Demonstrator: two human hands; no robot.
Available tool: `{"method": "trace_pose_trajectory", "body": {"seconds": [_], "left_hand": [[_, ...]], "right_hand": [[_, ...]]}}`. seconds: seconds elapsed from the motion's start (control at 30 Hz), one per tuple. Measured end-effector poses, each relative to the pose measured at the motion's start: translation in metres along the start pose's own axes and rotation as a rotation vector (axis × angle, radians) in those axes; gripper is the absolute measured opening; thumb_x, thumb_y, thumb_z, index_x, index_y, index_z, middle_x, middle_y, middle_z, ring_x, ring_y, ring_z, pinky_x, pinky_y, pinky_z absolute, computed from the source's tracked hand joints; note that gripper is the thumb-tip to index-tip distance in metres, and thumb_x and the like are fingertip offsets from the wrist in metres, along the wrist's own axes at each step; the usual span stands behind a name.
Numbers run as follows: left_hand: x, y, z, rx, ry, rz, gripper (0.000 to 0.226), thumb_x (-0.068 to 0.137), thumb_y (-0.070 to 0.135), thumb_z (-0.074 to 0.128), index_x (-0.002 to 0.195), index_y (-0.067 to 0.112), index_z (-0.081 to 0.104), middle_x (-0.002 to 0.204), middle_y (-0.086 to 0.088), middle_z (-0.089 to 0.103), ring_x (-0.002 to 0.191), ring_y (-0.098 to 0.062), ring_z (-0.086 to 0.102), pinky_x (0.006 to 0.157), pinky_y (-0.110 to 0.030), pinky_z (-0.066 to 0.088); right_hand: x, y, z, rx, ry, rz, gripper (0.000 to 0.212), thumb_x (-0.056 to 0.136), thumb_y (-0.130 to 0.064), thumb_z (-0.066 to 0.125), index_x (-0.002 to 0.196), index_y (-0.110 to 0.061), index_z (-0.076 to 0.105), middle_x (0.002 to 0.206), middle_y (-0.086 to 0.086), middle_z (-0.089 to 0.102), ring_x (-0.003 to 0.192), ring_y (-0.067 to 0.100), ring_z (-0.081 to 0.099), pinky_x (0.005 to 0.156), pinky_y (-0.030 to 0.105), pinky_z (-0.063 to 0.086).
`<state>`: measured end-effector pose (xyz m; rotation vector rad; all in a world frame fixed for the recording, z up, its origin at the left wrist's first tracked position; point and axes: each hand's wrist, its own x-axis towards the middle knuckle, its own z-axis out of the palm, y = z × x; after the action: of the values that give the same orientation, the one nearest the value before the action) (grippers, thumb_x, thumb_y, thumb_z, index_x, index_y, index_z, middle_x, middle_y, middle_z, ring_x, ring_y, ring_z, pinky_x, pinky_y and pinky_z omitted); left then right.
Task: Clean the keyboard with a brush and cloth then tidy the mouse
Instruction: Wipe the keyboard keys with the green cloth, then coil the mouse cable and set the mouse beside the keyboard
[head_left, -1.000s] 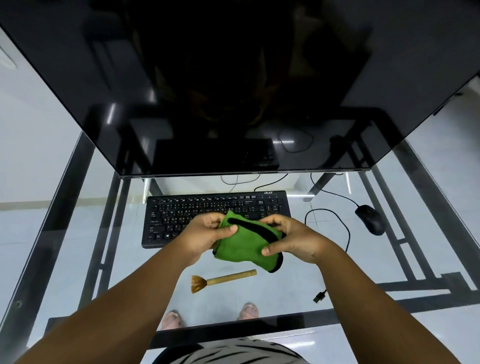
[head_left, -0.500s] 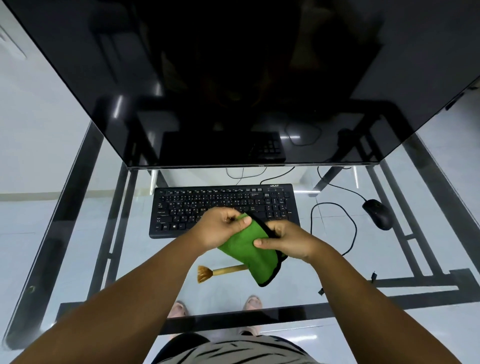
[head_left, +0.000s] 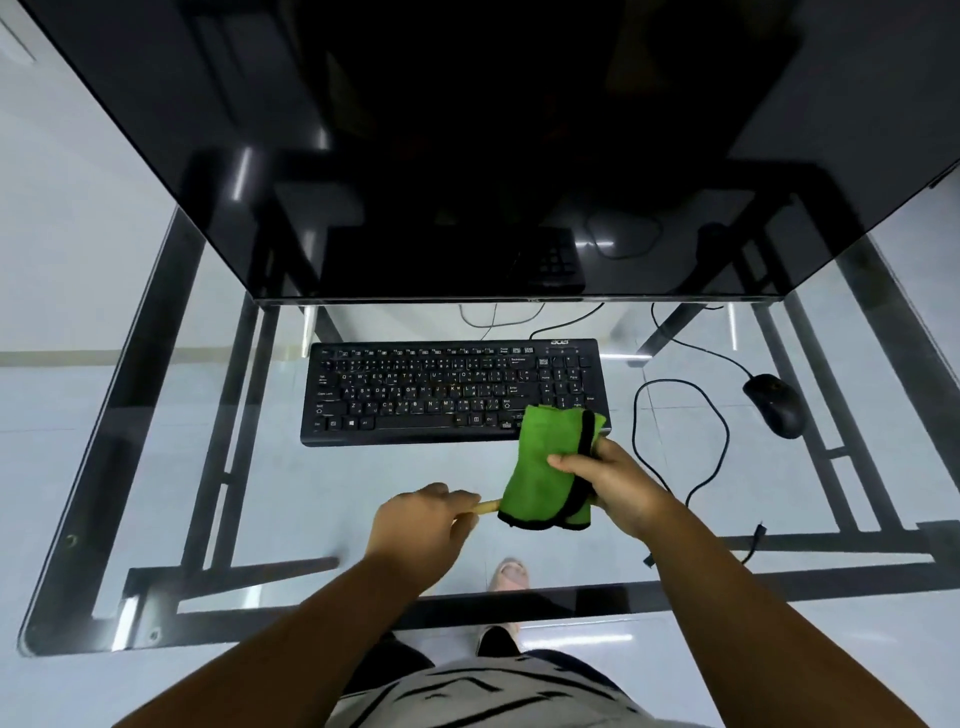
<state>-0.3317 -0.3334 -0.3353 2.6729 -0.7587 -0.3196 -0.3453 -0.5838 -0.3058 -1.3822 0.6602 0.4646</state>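
- Currently left hand (head_left: 415, 525) closes over brush (head_left: 488, 505) handle, low on tabletop (head_left: 260, 493); bristles hidden.
- Right hand (head_left: 605, 483) pinches folded cloth (head_left: 545, 467), just right of it.
- Keyboard (head_left: 441, 395) lies ahead: grip handle mid-length, sweep between key rows.

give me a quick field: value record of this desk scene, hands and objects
left hand: closing on brush handle
right hand: gripping green cloth
brush: on glass desk, mostly hidden by hand and cloth
green cloth: folded, overlapping keyboard's near right corner
keyboard: black, below monitor
mouse: black, right of keyboard, cable looped
glass desk: transparent
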Motion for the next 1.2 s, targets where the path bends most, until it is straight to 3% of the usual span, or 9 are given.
{"method": "trace_pose_trajectory", "body": {"seconds": [0.13, 0.27, 0.4, 0.63, 0.77, 0.9, 0.97, 1.07, 1.2], "left_hand": [[0.000, -0.006, -0.002, 0.157, 0.020, 0.100, 0.018, 0.070, 0.039, 0.080, 0.085, 0.039, 0.069, 0.066, 0.009, 0.055, 0.045, -0.014, 0.055, 0.038, -0.020, 0.033], [0.000, -0.019, -0.007, 0.112, 0.031, 0.139, 0.021, 0.070, 0.026, 0.084, 0.084, 0.035, 0.072, 0.074, 0.007, 0.057, 0.052, -0.019, 0.058, 0.040, -0.024, 0.046], [-0.001, -0.036, -0.013, -0.001, 0.016, 0.203, 0.027, 0.070, 0.019, 0.085, 0.091, 0.033, 0.075, 0.087, 0.007, 0.064, 0.069, -0.019, 0.065, 0.052, -0.027, 0.054], [-0.004, -0.048, -0.016, -0.093, -0.010, 0.267, 0.030, 0.072, 0.017, 0.084, 0.096, 0.032, 0.076, 0.087, 0.008, 0.062, 0.074, -0.015, 0.061, 0.058, -0.023, 0.052], [-0.005, -0.049, -0.016, -0.117, -0.020, 0.284, 0.032, 0.070, 0.016, 0.085, 0.097, 0.031, 0.076, 0.087, 0.007, 0.063, 0.075, -0.016, 0.062, 0.059, -0.025, 0.053], [-0.006, -0.049, -0.016, -0.110, 0.006, 0.280, 0.027, 0.074, 0.020, 0.082, 0.097, 0.034, 0.076, 0.086, 0.010, 0.063, 0.074, -0.014, 0.060, 0.061, -0.022, 0.047], [-0.007, -0.048, -0.017, -0.117, 0.038, 0.263, 0.018, 0.084, 0.028, 0.068, 0.098, 0.036, 0.075, 0.087, 0.011, 0.063, 0.074, -0.013, 0.060, 0.063, -0.019, 0.042], [-0.007, -0.047, -0.025, -0.155, 0.085, 0.144, 0.027, 0.091, 0.036, 0.049, 0.103, 0.035, 0.073, 0.091, 0.011, 0.065, 0.075, -0.012, 0.062, 0.062, -0.020, 0.047], [0.003, -0.051, -0.041, -0.129, 0.236, -0.046, 0.029, 0.091, 0.036, 0.048, 0.105, 0.031, 0.072, 0.092, 0.009, 0.067, 0.070, -0.013, 0.066, 0.057, -0.023, 0.052]], "right_hand": [[0.003, 0.006, -0.002, -0.043, 0.020, -0.063, 0.033, 0.085, -0.007, 0.072, 0.115, -0.016, 0.066, 0.113, 0.004, 0.073, 0.108, 0.022, 0.068, 0.102, 0.046, 0.048], [0.005, 0.006, 0.001, -0.036, 0.003, -0.056, 0.048, 0.080, 0.004, 0.070, 0.121, -0.017, 0.057, 0.116, 0.007, 0.070, 0.112, 0.027, 0.064, 0.099, 0.046, 0.049], [0.000, 0.008, 0.016, -0.024, -0.079, 0.005, 0.040, 0.084, 0.008, 0.065, 0.116, -0.015, 0.060, 0.107, 0.005, 0.073, 0.102, 0.024, 0.068, 0.082, 0.034, 0.054], [0.004, 0.023, 0.048, -0.061, -0.085, 0.033, 0.031, 0.090, -0.001, 0.064, 0.116, -0.017, 0.061, 0.115, 0.005, 0.071, 0.106, 0.022, 0.067, 0.093, 0.039, 0.053], [0.005, 0.023, 0.054, -0.390, 0.030, -0.068, 0.035, 0.085, -0.017, 0.072, 0.117, -0.021, 0.058, 0.114, -0.001, 0.068, 0.110, 0.022, 0.064, 0.096, 0.037, 0.050], [0.000, 0.015, 0.058, -0.969, 0.249, -0.172, 0.058, 0.076, -0.056, 0.071, 0.116, -0.021, 0.047, 0.105, -0.001, 0.066, 0.098, 0.023, 0.063, 0.076, 0.032, 0.050], [-0.004, 0.014, 0.056, -1.134, 0.325, -0.167, 0.067, 0.072, -0.069, 0.065, 0.113, -0.022, 0.041, 0.101, -0.002, 0.065, 0.095, 0.024, 0.064, 0.067, 0.032, 0.046], [-0.008, 0.015, 0.052, -1.191, 0.369, -0.166, 0.075, 0.067, -0.079, 0.060, 0.110, -0.023, 0.037, 0.102, -0.002, 0.066, 0.095, 0.024, 0.065, 0.065, 0.032, 0.044], [-0.008, 0.008, 0.044, -1.105, 0.461, -0.186, 0.080, 0.069, -0.084, 0.052, 0.118, -0.023, 0.039, 0.105, 0.000, 0.067, 0.095, 0.023, 0.066, 0.066, 0.031, 0.043]]}}
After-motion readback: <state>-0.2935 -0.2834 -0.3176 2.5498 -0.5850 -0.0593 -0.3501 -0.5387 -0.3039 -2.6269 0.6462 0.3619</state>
